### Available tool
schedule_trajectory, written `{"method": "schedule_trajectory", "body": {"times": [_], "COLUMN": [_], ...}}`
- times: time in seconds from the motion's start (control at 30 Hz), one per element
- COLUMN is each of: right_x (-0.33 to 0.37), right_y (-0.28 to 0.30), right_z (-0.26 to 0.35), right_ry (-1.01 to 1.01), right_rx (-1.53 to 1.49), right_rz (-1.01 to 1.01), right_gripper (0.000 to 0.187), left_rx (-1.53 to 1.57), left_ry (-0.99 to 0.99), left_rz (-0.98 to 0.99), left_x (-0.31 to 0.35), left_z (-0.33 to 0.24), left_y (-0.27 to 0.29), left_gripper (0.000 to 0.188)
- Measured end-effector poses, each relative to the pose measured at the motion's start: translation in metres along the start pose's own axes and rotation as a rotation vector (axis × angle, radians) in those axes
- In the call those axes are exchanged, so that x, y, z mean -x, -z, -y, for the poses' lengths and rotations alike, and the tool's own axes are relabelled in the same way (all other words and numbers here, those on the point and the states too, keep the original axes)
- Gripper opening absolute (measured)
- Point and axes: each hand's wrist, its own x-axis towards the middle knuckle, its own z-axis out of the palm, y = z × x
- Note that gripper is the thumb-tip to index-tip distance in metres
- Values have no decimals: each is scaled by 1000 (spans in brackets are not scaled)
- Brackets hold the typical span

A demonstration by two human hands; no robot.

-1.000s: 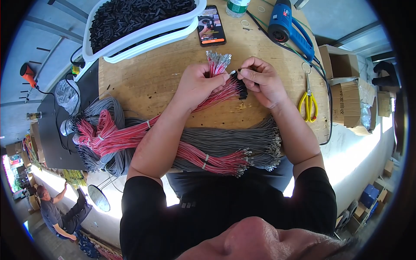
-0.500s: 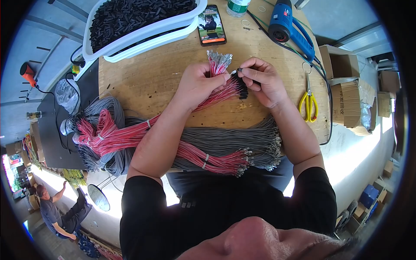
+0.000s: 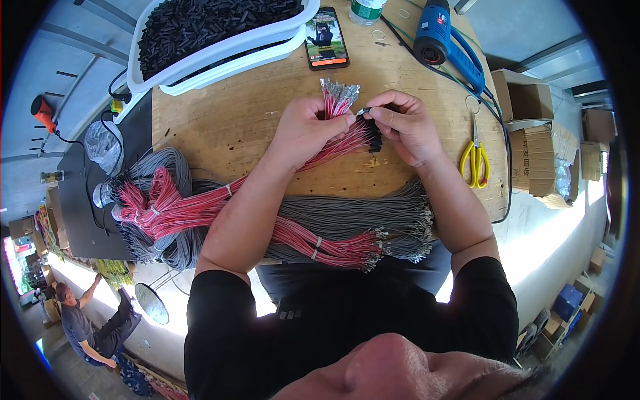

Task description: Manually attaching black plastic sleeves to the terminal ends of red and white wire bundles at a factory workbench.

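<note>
My left hand (image 3: pixel 307 132) is closed around a bundle of red-and-white wires, whose silvery metal terminals (image 3: pixel 340 93) stick up past the fingers. Between thumb and fingertips, my right hand (image 3: pixel 408 127) pinches a short black sleeve (image 3: pixel 365 111) at the metal end of a single wire beside the left thumb. How far the sleeve covers that terminal is too small to tell. Just below the right fingers, several wire ends carry black sleeves (image 3: pixel 375 140). The red wires (image 3: pixel 267 172) run left under my left forearm to a tied heap.
White trays (image 3: pixel 233 62) of black sleeves (image 3: pixel 213 30) stand at the back left, beside a phone (image 3: pixel 327 40). A blue heat gun (image 3: pixel 440 40) and yellow-handled scissors (image 3: pixel 475 160) lie right. Grey cables (image 3: pixel 353 213) cover the near edge. Another person (image 3: pixel 93 327) sits far left.
My right fingers have shifted slightly, bringing the black sleeve closer to the wire's metal end. The left hand's grip on the bundle is nearly unchanged.
</note>
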Motion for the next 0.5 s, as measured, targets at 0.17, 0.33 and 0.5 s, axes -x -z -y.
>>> {"method": "schedule_trajectory", "body": {"times": [0.17, 0.33, 0.5], "right_x": [0, 0, 0], "right_y": [0, -1, -2], "right_z": [-2, -2, -1], "right_ry": [30, 37, 29], "right_rx": [13, 14, 25], "right_rz": [-18, -13, -19], "right_gripper": [15, 16, 16], "left_rx": [-52, -63, -93], "left_ry": [-19, -23, -24], "left_rz": [35, 26, 35], "left_x": [0, 0, -1], "left_z": [0, 3, 4], "left_y": [0, 0, 2], "left_gripper": [12, 12, 11]}}
